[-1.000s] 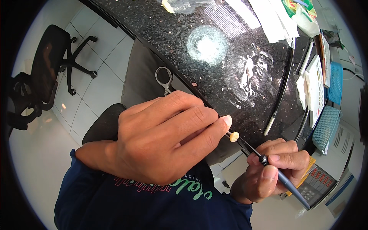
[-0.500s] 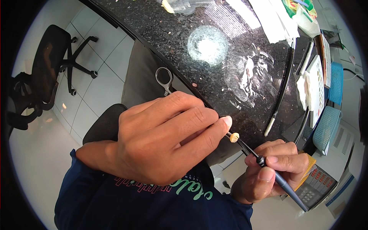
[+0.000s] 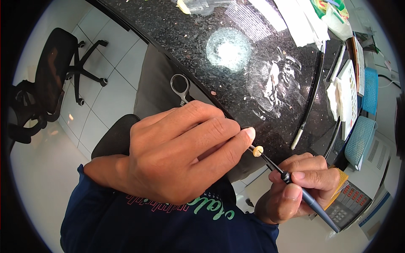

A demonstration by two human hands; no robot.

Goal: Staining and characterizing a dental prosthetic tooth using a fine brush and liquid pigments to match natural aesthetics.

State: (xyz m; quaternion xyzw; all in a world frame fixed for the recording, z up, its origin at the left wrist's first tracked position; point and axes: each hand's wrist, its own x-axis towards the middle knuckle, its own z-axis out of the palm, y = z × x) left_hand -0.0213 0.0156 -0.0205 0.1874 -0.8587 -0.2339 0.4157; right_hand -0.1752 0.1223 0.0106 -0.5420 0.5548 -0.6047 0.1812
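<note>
My left hand [image 3: 185, 152] is closed around ring-handled forceps, and one steel finger ring [image 3: 180, 85] shows beyond the knuckles. A small cream-coloured, tooth-shaped piece, like a dental crown [image 3: 258, 151], sits at the forceps' end, just past my left fingertips. Between the thumb and fingers of my right hand [image 3: 306, 185] is a fine brush [image 3: 311, 201] with a blue-grey handle and dark ferrule. Its thin tip points up and left to the crown and appears to touch it. My left palm and most of the forceps are hidden.
A speckled black countertop [image 3: 190, 46] bears white smears [image 3: 276, 84] and a round glassy disc [image 3: 228, 49]. Paper sheets [image 3: 303, 23], a dark rod [image 3: 314, 92] and blue baskets [image 3: 360, 141] line the right side. An office chair [image 3: 55, 71] stands on the tiled floor at left.
The brush in my right hand has shifted very slightly. My left hand, the forceps and the crown stay in place.
</note>
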